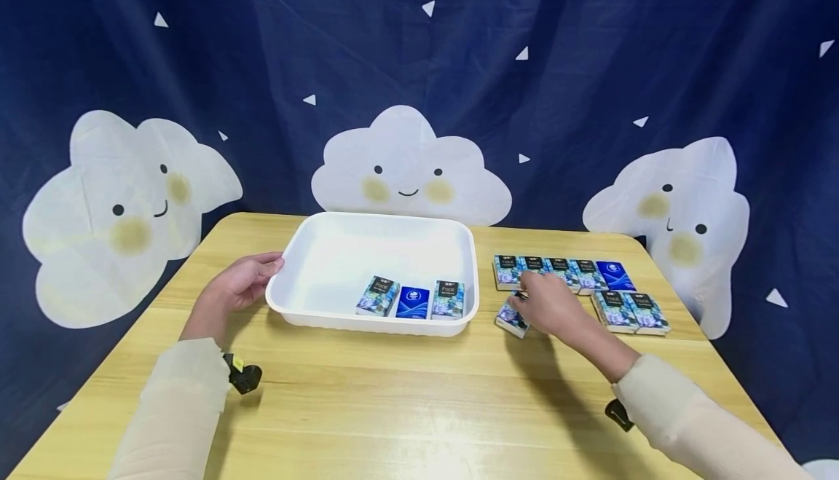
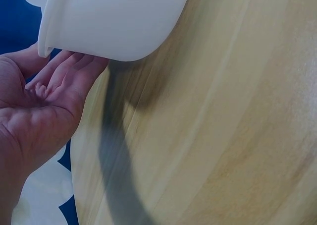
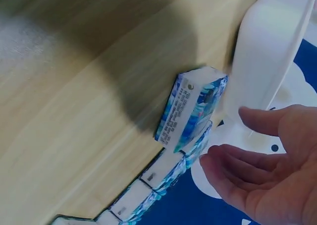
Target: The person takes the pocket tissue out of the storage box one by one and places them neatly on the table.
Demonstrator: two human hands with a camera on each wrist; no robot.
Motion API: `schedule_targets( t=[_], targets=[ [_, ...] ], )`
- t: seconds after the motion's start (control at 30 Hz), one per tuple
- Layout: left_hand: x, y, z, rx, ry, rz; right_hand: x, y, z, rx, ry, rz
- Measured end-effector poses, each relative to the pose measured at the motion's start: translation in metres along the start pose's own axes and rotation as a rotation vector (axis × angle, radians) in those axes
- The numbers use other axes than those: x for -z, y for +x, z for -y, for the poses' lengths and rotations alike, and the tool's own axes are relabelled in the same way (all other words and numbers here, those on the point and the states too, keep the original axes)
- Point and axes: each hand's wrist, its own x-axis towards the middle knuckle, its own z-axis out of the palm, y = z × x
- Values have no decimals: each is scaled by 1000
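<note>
The left hand (image 1: 245, 281) holds the left rim of a white plastic tray (image 1: 308, 320), its thumb at the edge and fingers under the rim in the left wrist view. Inside the tray, along its near side, lie two floral tissue packs (image 1: 378, 296) with a blue tissue pack (image 1: 413, 303) between them. Right of the tray, the right hand (image 1: 549, 304) hovers over a single floral tissue pack (image 3: 190, 108), partly covering it in the head view. Its thumb and fingers are apart, with nothing between them in the right wrist view.
Behind the right hand runs a row of floral packs (image 1: 559, 270) ending in a blue pack (image 1: 614, 276). Two more floral packs (image 1: 632, 312) lie in front of its right end. All stand on a wooden table (image 1: 393, 392) before a dark blue cloud-print curtain (image 1: 367, 28).
</note>
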Motion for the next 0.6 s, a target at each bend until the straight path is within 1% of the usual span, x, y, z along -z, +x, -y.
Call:
schedule_targets(
  t=[0.07,0.17,0.27,0.33,0.4,0.5,0.6],
  targets=[
    [-1,-1,-1,-1,0,1,-3,3,3,-18,-5,3],
    [-1,-2,-1,2,-3,-5,-10,8,6,-41,-19,53],
    [-1,-2,0,4,-8,-2,-17,11,10,-41,-51,72],
    [0,-1,1,2,-14,4,-22,12,13,-33,-70,62],
    [0,-1,1,0,-22,8,-26,12,15,-16,-100,28],
    [1,0,2,3,-23,2,-30,11,17,-22,-115,5],
    [1,-1,1,8,-18,-5,-32,10,18,-35,-115,4]
  ],
)
